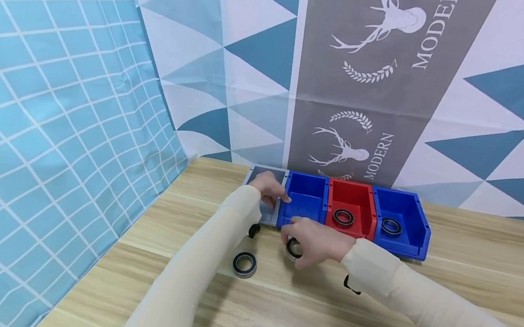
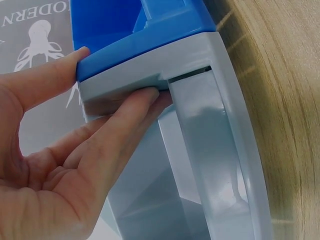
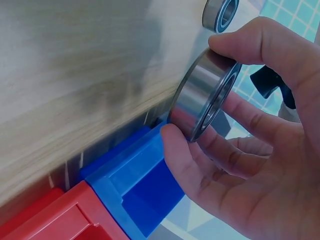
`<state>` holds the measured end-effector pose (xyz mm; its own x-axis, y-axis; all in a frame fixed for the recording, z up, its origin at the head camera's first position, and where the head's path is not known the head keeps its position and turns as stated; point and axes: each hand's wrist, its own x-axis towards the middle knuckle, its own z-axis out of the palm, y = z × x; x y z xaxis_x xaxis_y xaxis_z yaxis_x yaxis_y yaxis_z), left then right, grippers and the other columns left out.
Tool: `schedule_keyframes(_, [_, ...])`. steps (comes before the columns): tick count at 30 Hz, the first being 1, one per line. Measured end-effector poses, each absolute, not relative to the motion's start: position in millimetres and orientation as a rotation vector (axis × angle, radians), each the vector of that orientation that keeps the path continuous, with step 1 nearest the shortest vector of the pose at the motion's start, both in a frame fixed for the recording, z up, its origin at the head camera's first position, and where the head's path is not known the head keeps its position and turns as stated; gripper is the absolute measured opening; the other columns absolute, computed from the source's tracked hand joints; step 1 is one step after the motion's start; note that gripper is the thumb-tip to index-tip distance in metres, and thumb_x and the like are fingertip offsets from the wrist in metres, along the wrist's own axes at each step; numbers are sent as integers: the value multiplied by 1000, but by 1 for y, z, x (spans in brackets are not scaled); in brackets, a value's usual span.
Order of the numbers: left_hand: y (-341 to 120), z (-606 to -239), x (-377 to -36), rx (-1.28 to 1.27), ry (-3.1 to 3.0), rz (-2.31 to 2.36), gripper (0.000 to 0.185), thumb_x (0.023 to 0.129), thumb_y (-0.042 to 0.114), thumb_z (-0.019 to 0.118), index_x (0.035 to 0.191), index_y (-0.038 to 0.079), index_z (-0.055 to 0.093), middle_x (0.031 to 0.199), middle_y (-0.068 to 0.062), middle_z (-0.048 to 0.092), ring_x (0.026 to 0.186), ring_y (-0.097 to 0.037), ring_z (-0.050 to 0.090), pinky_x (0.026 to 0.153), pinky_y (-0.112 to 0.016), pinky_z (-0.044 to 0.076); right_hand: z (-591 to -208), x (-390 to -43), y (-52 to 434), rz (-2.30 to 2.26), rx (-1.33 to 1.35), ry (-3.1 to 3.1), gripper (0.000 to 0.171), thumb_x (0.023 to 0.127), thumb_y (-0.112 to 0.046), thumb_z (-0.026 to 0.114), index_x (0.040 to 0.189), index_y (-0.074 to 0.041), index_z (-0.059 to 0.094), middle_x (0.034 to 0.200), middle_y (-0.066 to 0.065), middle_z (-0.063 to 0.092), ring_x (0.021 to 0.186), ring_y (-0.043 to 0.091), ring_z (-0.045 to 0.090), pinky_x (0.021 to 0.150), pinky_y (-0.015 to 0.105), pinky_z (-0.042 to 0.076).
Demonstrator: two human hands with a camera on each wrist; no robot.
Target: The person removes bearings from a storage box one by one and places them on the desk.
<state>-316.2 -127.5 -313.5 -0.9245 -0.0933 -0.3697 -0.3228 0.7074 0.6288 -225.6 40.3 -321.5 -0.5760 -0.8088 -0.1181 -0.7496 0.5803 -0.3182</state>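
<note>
My right hand (image 1: 315,241) holds a ball bearing (image 3: 200,97) by its outer rim between thumb and fingers. It is just in front of the left blue bin (image 1: 305,205), and the bearing is tilted on edge in the right wrist view. My left hand (image 1: 269,186) pinches the adjoining side walls of the grey bin (image 2: 197,57) and that blue bin. In the left wrist view its thumb lies against the blue rim, with the fingers inside the grey bin. Another bearing (image 1: 244,275) lies flat on the table between my forearms.
To the right in the row stand a red bin (image 1: 355,192) and a second blue bin (image 1: 398,203), each with one bearing inside. The wooden table (image 1: 320,326) meets a patterned backdrop behind the bins. A blue gridded sheet (image 1: 55,75) rises at the left edge.
</note>
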Motion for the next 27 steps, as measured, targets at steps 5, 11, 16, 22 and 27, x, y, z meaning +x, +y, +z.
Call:
schedule_keyframes(5, [-128, -313, -316, -336, 2603, 1054, 44, 79, 21, 79, 112, -3, 62, 104, -16, 68, 68, -20, 68, 63, -28, 59, -322, -223, 39, -348, -1294, 2548, 37, 72, -14, 80, 104, -12, 63, 103, 3, 59, 91, 13, 52, 75, 24, 52])
schedule_keyframes(11, [-127, -314, -317, -321, 2607, 1049, 43, 78, 21, 79, 112, -1, 63, 106, -14, 67, 66, -19, 68, 61, -27, 58, -323, -220, 38, -347, -1316, 2531, 35, 72, -14, 80, 101, -13, 62, 100, 2, 60, 89, 13, 51, 73, 22, 50])
schedule_keyframes(16, [-126, -314, -318, -332, 2619, 1026, 42, 79, 22, 79, 111, -1, 64, 105, -15, 69, 69, -20, 70, 61, -27, 58, -323, -217, 39, -347, -1314, 2531, 35, 72, -15, 80, 101, -14, 62, 100, 1, 59, 88, 12, 50, 70, 22, 49])
schedule_keyframes(22, [-124, -315, -319, -342, 2610, 1048, 44, 78, 21, 79, 113, -1, 63, 106, -14, 68, 73, -21, 69, 62, -28, 59, -323, -214, 39, -356, -1314, 2524, 35, 72, -15, 80, 101, -13, 62, 98, 2, 59, 86, 11, 50, 67, 19, 47])
schedule_keyframes(27, [-125, -317, -319, -354, 2609, 1052, 44, 78, 21, 80, 114, 0, 63, 107, -14, 68, 73, -21, 69, 60, -28, 58, -323, -212, 39, -363, -1313, 2509, 35, 72, -15, 81, 101, -14, 62, 99, 3, 60, 87, 11, 51, 66, 18, 47])
